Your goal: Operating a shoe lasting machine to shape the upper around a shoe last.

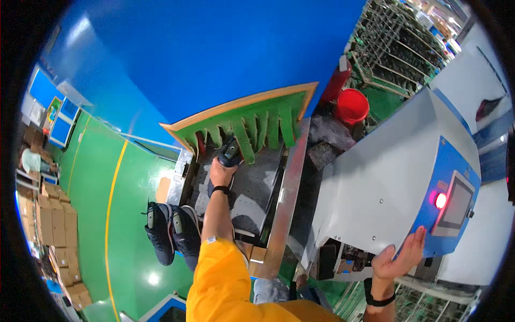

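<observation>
My left hand (222,173) is closed around a dark shoe (230,153) with a pale insole mark inside its opening. That shoe is at the green hanging strips (248,140) of the blue machine's mouth, above a dotted grey conveyor surface (252,185). A pair of dark shoes, a left-hand one (160,236) and a right-hand one (186,233), sits left of my forearm. White sole edges of other footwear show partly beneath the arm. My right hand (399,257) is open, fingers stretched out together, by the lower edge of the blue control panel (437,214); contact is unclear.
A large blue machine housing (230,53) rises ahead. At right is a white machine body (370,188) with a lit red button (440,200) and a screen (457,206). A red bucket (352,106), wire racks (397,48) and stacked cartons (56,220) stand around.
</observation>
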Demonstrator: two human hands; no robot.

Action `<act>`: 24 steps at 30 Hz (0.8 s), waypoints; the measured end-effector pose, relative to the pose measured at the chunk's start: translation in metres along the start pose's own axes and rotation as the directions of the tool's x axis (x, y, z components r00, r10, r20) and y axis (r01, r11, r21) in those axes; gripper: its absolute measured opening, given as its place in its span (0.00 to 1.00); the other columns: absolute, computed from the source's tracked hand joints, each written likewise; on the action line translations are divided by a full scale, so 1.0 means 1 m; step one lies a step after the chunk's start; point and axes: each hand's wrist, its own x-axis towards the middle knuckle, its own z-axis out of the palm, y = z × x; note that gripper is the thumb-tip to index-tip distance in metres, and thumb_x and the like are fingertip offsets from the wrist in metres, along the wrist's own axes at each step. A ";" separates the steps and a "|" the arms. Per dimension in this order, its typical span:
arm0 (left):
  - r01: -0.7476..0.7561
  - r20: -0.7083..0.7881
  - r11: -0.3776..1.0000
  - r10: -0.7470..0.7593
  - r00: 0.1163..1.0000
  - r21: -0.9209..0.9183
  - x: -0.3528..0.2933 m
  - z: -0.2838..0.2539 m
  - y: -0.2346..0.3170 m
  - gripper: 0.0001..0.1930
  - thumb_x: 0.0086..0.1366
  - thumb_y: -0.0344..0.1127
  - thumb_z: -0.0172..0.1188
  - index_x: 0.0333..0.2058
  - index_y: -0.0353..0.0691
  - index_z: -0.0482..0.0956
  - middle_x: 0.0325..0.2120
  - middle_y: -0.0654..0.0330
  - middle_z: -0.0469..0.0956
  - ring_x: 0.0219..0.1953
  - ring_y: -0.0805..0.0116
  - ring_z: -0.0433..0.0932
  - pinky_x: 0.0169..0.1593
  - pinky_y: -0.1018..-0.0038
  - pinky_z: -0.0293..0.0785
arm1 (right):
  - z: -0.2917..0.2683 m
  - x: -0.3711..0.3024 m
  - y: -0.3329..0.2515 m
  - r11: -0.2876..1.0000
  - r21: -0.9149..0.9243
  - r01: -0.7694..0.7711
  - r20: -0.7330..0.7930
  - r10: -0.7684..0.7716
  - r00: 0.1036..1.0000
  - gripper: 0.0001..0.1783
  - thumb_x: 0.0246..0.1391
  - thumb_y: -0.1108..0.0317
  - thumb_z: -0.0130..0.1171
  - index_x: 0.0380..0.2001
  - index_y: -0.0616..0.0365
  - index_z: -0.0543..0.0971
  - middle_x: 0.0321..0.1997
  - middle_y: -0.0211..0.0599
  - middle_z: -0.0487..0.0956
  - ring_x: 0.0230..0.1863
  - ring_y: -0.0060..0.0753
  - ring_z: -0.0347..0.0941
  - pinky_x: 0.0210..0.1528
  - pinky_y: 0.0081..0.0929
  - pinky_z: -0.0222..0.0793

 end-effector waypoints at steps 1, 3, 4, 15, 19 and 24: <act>-0.020 0.013 1.000 0.020 1.000 0.003 0.000 -0.004 0.000 0.40 0.39 0.45 0.79 0.51 0.33 0.75 0.49 0.44 0.81 0.53 0.46 0.79 0.54 0.58 0.76 | -0.001 -0.002 -0.002 1.000 -0.015 -0.019 0.002 0.019 1.000 0.29 0.66 0.58 0.47 0.63 0.69 0.68 0.66 0.65 0.70 0.64 0.68 0.69 0.64 0.58 0.63; 0.007 0.246 0.993 -0.037 0.968 0.122 0.002 -0.022 0.004 0.38 0.38 0.45 0.79 0.50 0.36 0.76 0.46 0.45 0.82 0.51 0.46 0.80 0.53 0.57 0.76 | 0.001 0.001 -0.005 0.999 -0.028 -0.016 0.016 0.016 1.000 0.29 0.66 0.58 0.48 0.62 0.68 0.68 0.65 0.63 0.72 0.64 0.68 0.70 0.64 0.57 0.62; -0.009 0.217 0.989 -0.024 0.976 0.151 -0.003 -0.028 0.007 0.40 0.39 0.45 0.79 0.53 0.39 0.76 0.45 0.46 0.83 0.50 0.47 0.81 0.54 0.58 0.76 | 0.004 0.008 -0.008 0.999 -0.028 -0.026 -0.017 0.025 1.000 0.27 0.65 0.58 0.48 0.61 0.67 0.71 0.63 0.60 0.74 0.64 0.63 0.70 0.65 0.53 0.61; 0.125 0.249 0.457 0.222 0.943 -0.880 -0.219 -0.204 0.128 0.26 0.55 0.38 0.73 0.50 0.31 0.78 0.44 0.60 0.83 0.45 0.68 0.80 0.52 0.70 0.75 | -0.034 0.013 -0.023 0.982 0.120 -0.145 -0.021 0.148 0.989 0.29 0.58 0.60 0.60 0.59 0.65 0.73 0.64 0.53 0.75 0.67 0.55 0.68 0.66 0.49 0.61; 0.273 0.303 0.133 0.409 0.861 -0.953 -0.351 -0.229 0.165 0.23 0.56 0.36 0.70 0.48 0.30 0.78 0.41 0.60 0.83 0.42 0.69 0.80 0.49 0.70 0.77 | -0.087 0.004 -0.035 0.589 0.806 0.062 -0.084 0.010 0.996 0.52 0.46 0.67 0.72 0.72 0.58 0.58 0.69 0.61 0.66 0.71 0.66 0.61 0.72 0.55 0.54; 0.141 0.596 0.666 0.527 0.606 -0.732 -0.457 -0.247 0.193 0.19 0.62 0.40 0.68 0.44 0.32 0.80 0.38 0.61 0.84 0.37 0.65 0.83 0.42 0.68 0.78 | -0.117 -0.063 0.003 -0.548 0.476 -0.688 0.740 -0.173 0.650 0.57 0.34 0.70 0.80 0.69 0.63 0.62 0.66 0.46 0.73 0.64 0.47 0.71 0.68 0.41 0.65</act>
